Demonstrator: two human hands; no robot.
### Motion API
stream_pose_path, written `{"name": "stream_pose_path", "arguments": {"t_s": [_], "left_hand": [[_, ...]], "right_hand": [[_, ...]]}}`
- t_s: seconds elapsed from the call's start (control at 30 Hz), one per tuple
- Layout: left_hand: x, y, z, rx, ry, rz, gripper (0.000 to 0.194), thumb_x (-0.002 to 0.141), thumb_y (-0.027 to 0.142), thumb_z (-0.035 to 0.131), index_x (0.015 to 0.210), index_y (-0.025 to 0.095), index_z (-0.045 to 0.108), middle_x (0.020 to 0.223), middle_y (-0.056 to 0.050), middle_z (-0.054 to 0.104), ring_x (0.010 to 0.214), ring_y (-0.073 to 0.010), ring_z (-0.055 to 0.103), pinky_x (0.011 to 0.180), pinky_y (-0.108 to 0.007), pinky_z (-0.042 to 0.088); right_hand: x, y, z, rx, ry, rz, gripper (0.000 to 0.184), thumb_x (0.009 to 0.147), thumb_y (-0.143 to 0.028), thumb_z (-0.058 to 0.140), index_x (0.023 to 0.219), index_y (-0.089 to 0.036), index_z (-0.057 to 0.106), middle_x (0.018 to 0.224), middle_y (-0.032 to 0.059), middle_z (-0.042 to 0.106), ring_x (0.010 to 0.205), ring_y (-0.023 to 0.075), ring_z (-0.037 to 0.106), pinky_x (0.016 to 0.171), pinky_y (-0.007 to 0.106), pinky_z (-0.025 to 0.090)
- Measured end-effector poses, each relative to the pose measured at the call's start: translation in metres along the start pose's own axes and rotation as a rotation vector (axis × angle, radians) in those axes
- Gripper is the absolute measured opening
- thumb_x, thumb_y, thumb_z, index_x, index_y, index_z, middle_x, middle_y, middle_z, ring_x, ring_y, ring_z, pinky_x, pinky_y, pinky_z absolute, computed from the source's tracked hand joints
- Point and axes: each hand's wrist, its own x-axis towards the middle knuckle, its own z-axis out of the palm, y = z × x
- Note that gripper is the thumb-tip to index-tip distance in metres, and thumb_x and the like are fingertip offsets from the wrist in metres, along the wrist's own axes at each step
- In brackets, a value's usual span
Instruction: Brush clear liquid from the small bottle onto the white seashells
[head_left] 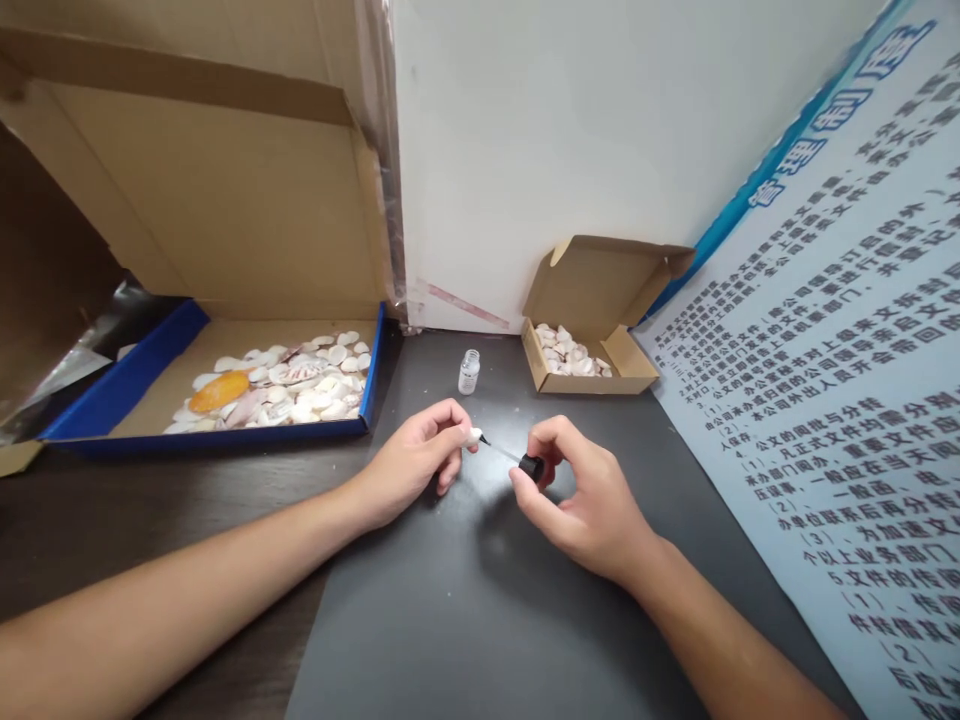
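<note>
Shell (473,437), small and white, is in the middle of the frame, pinched in the left hand's (420,455) narrow grip. The right hand's (585,490) grip holds a round black cap (531,467) with a thin stick (502,454). Its dark tip (484,440) is at the shell; I cannot tell if they touch. A little clear bottle (469,372) stands just above. White shells (330,385) lie in a blue and brown cardboard box (232,437), left, on the dark desk (90,520).

A gap parts the blue box (247,435) from the glass bottle (468,377), a white panel (480,180) blocking behind.
</note>
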Motion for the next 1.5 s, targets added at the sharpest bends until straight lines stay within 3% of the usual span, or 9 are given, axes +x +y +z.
{"name": "stream_pose_path", "arguments": {"t_s": [0.17, 0.37, 0.47, 0.6, 0.73, 0.9, 1.03, 1.17, 1.5], "left_hand": [[0.0009, -0.0016, -0.0014, 0.009, -0.015, 0.006, 0.023, 0.089, 0.038, 0.057, 0.080, 0.018, 0.049, 0.045, 0.008, 0.044, 0.039, -0.0050, 0.038, 0.043, -0.015, 0.032], [0.0011, -0.0032, -0.0024, 0.024, -0.026, 0.009, 0.024, 0.088, 0.039, 0.059, 0.081, 0.018, 0.050, 0.047, 0.008, 0.045, 0.039, -0.0048, 0.038, 0.043, -0.015, 0.032], [0.0008, -0.0027, -0.0023, 0.026, -0.031, 0.017, 0.024, 0.088, 0.040, 0.058, 0.081, 0.018, 0.050, 0.047, 0.008, 0.046, 0.039, -0.0053, 0.038, 0.043, -0.016, 0.033], [0.0009, -0.0030, -0.0027, 0.028, -0.026, 0.011, 0.026, 0.087, 0.040, 0.060, 0.079, 0.017, 0.051, 0.046, 0.008, 0.045, 0.039, -0.0051, 0.038, 0.043, -0.016, 0.033], [0.0018, -0.0047, -0.0034, 0.022, -0.024, 0.023, 0.026, 0.086, 0.040, 0.060, 0.078, 0.017, 0.051, 0.051, 0.006, 0.048, 0.039, -0.0049, 0.039, 0.043, -0.016, 0.033], [0.0013, -0.0030, -0.0025, 0.008, -0.001, 0.017, 0.025, 0.087, 0.039, 0.059, 0.079, 0.018, 0.049, 0.047, 0.008, 0.045, 0.039, -0.0047, 0.038, 0.043, -0.015, 0.032], [0.0015, -0.0020, -0.0024, -0.033, -0.001, 0.007, 0.021, 0.086, 0.036, 0.059, 0.082, 0.019, 0.048, 0.045, 0.008, 0.045, 0.037, -0.0053, 0.037, 0.042, -0.015, 0.031], [0.0027, -0.0017, -0.0024, -0.078, 0.002, -0.007, 0.020, 0.084, 0.034, 0.061, 0.085, 0.020, 0.046, 0.043, 0.010, 0.045, 0.036, -0.0056, 0.035, 0.041, -0.015, 0.031], [0.0032, -0.0021, -0.0033, -0.059, -0.010, -0.013, 0.018, 0.086, 0.033, 0.060, 0.087, 0.020, 0.048, 0.043, 0.009, 0.045, 0.037, -0.0058, 0.036, 0.041, -0.016, 0.031]], "right_hand": [[-0.0010, 0.0001, 0.0010, 0.000, 0.059, 0.010, 0.016, 0.084, -0.021, 0.059, 0.087, -0.022, 0.044, 0.070, -0.0048, 0.049, 0.058, 0.0098, 0.050, 0.057, 0.022, 0.043], [-0.0003, -0.0006, 0.0012, -0.040, 0.033, 0.028, 0.014, 0.083, -0.021, 0.058, 0.084, -0.022, 0.044, 0.068, -0.0046, 0.049, 0.056, 0.0103, 0.049, 0.055, 0.023, 0.042], [0.0006, -0.0010, 0.0012, -0.018, 0.078, -0.010, 0.010, 0.086, -0.021, 0.056, 0.093, -0.022, 0.050, 0.076, -0.0020, 0.056, 0.059, 0.0104, 0.052, 0.059, 0.023, 0.045], [0.0008, -0.0018, 0.0006, -0.035, 0.037, -0.051, 0.008, 0.083, -0.018, 0.057, 0.083, -0.022, 0.051, 0.070, -0.0031, 0.053, 0.059, 0.0107, 0.049, 0.058, 0.023, 0.044], [0.0012, -0.0015, 0.0001, -0.026, 0.091, -0.047, 0.007, 0.085, -0.019, 0.057, 0.088, -0.021, 0.052, 0.074, -0.0023, 0.056, 0.060, 0.0101, 0.050, 0.060, 0.023, 0.044], [0.0019, -0.0016, 0.0001, -0.065, 0.042, -0.009, 0.007, 0.083, -0.018, 0.057, 0.082, -0.021, 0.051, 0.068, -0.0034, 0.054, 0.058, 0.0107, 0.050, 0.058, 0.023, 0.044], [0.0009, -0.0017, 0.0003, -0.046, 0.080, -0.020, 0.004, 0.086, -0.020, 0.057, 0.088, -0.021, 0.053, 0.074, -0.0015, 0.058, 0.059, 0.0108, 0.053, 0.058, 0.023, 0.045], [0.0007, -0.0009, 0.0012, -0.077, 0.020, -0.041, 0.005, 0.085, -0.019, 0.057, 0.087, -0.021, 0.054, 0.073, -0.0019, 0.058, 0.059, 0.0110, 0.053, 0.057, 0.023, 0.044], [0.0014, -0.0015, 0.0025, -0.085, 0.011, -0.040, 0.004, 0.085, -0.018, 0.057, 0.087, -0.021, 0.055, 0.073, -0.0020, 0.058, 0.060, 0.0111, 0.053, 0.058, 0.024, 0.044]]}}
